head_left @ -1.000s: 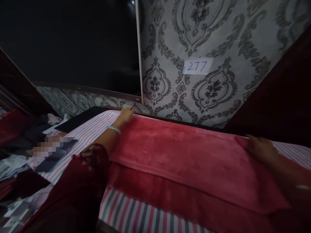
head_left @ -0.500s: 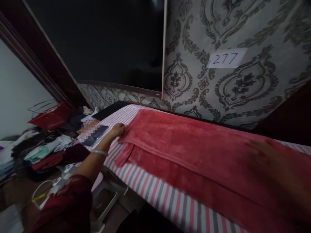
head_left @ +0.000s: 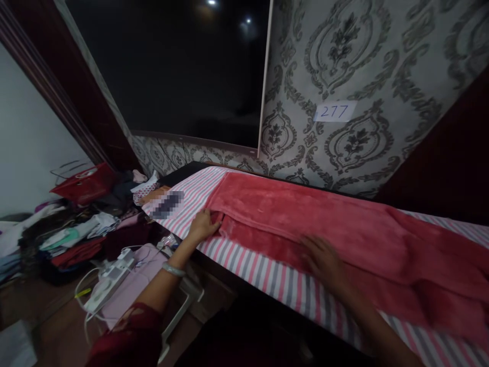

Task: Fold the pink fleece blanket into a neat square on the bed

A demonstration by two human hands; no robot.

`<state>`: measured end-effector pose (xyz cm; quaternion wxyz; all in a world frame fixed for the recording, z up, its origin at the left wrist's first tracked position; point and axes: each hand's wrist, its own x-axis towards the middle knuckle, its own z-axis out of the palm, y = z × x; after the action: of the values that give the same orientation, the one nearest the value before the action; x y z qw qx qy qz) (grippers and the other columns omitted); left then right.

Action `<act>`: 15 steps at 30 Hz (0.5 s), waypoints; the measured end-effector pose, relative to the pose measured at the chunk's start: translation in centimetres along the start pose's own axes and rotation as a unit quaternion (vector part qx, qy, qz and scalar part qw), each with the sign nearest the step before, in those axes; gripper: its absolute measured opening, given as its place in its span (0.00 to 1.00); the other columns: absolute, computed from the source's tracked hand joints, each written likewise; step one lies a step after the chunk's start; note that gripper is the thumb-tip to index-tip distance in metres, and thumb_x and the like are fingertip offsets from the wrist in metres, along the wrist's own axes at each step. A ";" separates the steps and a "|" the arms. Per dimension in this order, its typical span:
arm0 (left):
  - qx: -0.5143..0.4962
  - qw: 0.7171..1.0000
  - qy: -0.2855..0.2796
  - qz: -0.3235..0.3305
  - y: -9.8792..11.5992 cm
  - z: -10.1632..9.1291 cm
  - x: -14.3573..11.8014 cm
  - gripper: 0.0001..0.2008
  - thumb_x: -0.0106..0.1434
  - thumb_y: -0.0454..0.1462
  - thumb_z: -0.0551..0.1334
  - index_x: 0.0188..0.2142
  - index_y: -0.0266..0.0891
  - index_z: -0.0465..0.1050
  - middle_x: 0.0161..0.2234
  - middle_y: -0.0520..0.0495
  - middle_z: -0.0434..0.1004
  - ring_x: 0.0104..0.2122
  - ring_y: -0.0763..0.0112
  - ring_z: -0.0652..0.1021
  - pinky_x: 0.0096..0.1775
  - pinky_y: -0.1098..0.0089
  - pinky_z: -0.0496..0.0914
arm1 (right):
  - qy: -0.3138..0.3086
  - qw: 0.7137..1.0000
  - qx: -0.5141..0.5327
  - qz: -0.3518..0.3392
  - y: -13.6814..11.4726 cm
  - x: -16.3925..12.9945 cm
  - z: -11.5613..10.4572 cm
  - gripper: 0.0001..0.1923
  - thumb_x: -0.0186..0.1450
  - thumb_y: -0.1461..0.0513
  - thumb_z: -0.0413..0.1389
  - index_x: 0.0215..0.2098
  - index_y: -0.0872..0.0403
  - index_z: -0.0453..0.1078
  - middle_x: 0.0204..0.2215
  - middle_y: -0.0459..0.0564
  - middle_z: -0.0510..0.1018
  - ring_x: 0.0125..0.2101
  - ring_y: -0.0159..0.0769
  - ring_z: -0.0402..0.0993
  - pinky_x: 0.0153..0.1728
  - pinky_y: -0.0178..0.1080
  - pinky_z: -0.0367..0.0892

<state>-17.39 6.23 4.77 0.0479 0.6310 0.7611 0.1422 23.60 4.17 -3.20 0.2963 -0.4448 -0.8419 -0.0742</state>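
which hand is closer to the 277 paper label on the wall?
Right. The right hand lies on the red blanket almost straight below the 277 label. The left hand holds the blanket's end corner, much further left of it.

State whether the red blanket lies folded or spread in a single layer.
Folded: the red blanket lies doubled lengthwise, its upper layer's edge running above the lower layer along the striped sheet.

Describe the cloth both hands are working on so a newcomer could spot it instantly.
On the pink-and-grey striped surface below the patterned wall lies a long red fleece blanket, folded lengthwise. The left hand holds its end; the right hand rests on its near edge. It alone is plain, plush red.
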 end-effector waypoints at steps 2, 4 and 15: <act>0.048 0.999 0.008 0.010 1.1 0.7 -0.3 0.20 0.63 0.42 0.61 0.51 0.32 0.72 0.52 0.32 0.74 0.53 0.51 0.74 0.49 0.61 0.69 | -0.007 1.000 -0.023 0.013 -0.4 1.5 0.4 0.21 0.69 0.60 0.49 0.57 0.53 0.71 0.54 0.59 0.76 0.54 0.50 0.70 0.55 0.54 0.65; 0.053 0.998 0.031 0.011 1.9 1.2 -0.3 0.16 0.64 0.38 0.59 0.48 0.31 0.74 0.51 0.30 0.74 0.54 0.48 0.73 0.51 0.58 0.68 | -0.030 0.998 -0.041 0.027 -1.1 2.7 1.0 0.23 0.67 0.61 0.51 0.59 0.53 0.70 0.57 0.59 0.73 0.55 0.50 0.68 0.54 0.53 0.66; -0.252 0.953 0.060 -0.155 -4.4 -1.6 4.4 0.16 0.68 0.44 0.62 0.49 0.36 0.73 0.46 0.44 0.76 0.43 0.64 0.78 0.43 0.60 0.75 | 0.071 0.992 -0.005 0.109 -0.3 4.5 3.1 0.21 0.69 0.67 0.43 0.49 0.55 0.77 0.43 0.56 0.82 0.42 0.43 0.77 0.45 0.45 0.71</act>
<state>-22.82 9.51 5.59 0.1810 0.4629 0.7907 0.3575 20.12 8.34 -3.14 0.3594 -0.5286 -0.7652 -0.0769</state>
